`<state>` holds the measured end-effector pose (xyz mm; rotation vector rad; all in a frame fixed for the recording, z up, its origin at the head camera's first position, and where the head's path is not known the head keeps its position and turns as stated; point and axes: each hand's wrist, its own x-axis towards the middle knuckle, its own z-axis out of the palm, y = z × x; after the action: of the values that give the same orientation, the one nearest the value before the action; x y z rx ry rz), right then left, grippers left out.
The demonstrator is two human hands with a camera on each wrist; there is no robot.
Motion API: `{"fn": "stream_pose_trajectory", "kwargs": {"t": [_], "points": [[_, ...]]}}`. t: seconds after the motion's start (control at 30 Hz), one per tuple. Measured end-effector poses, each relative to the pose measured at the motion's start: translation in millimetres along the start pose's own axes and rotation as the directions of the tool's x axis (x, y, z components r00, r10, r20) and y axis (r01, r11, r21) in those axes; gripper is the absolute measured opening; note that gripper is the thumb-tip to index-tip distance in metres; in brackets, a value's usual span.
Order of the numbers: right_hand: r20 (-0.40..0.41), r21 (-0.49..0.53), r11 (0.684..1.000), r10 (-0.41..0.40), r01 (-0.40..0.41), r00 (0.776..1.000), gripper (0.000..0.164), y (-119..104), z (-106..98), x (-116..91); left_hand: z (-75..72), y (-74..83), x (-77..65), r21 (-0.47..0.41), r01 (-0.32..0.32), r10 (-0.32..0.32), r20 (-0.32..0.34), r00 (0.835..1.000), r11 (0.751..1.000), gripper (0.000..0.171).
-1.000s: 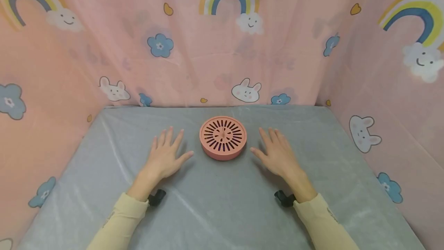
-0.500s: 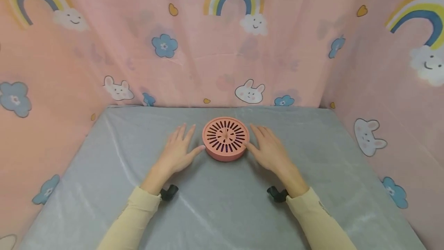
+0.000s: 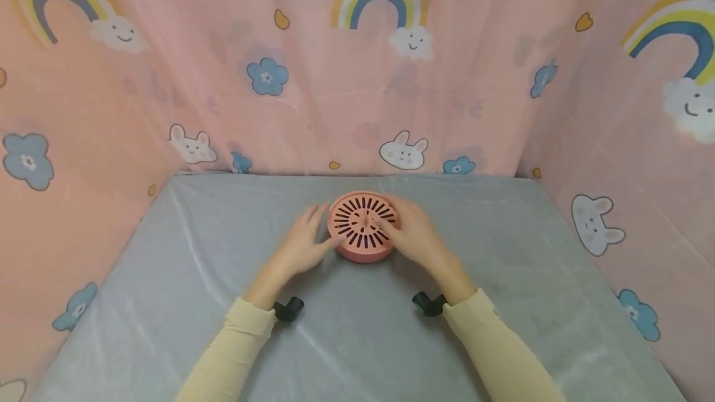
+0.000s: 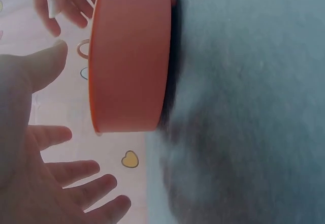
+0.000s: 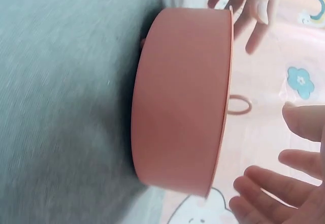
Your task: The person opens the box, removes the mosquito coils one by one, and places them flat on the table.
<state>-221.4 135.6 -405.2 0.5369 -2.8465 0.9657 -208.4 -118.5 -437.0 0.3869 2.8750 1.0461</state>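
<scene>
Fingers, both hands: spread wide, thumbs held apart, holding nothing; neither wrist view shows contact. Item: one round pink box, low, standing upright on a grey cloth; being round, it offers no long side. Clock read from the head view: from the left hand, box lies between 2 and 3; from the right hand, between 9 and 10. Nearer: the right, its thumb over the slotted top; left thumb at the rim's 8 o'clock. Both hands sit higher than the box wall. Top carries a small upright ring at centre, right thumb just beside it at 3 o'clock. Outward: black wrist pieces towards half past 7 and half past 4; cream sleeves beyond; pink curtain, rainbow print, at 12.
</scene>
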Motion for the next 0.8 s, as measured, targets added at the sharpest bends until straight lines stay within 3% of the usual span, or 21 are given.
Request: {"fn": "stream_pose_trajectory", "kwargs": {"t": [0.33, 0.8], "points": [[-0.023, 0.211, 0.978, 0.016, -0.011, 1.0, 0.05, -1, 20, 16, 7.2, -1.2, 9.8, -0.168, -0.002, 0.004, 0.009, 1.0, 0.986, 0.085], [0.033, 0.325, 0.94, 0.1, -0.105, 0.994, 0.048, -2, 31, 27, 12.0, -0.1, 15.0, -0.291, 0.007, 0.009, 0.053, 0.999, 0.957, 0.095]]}}
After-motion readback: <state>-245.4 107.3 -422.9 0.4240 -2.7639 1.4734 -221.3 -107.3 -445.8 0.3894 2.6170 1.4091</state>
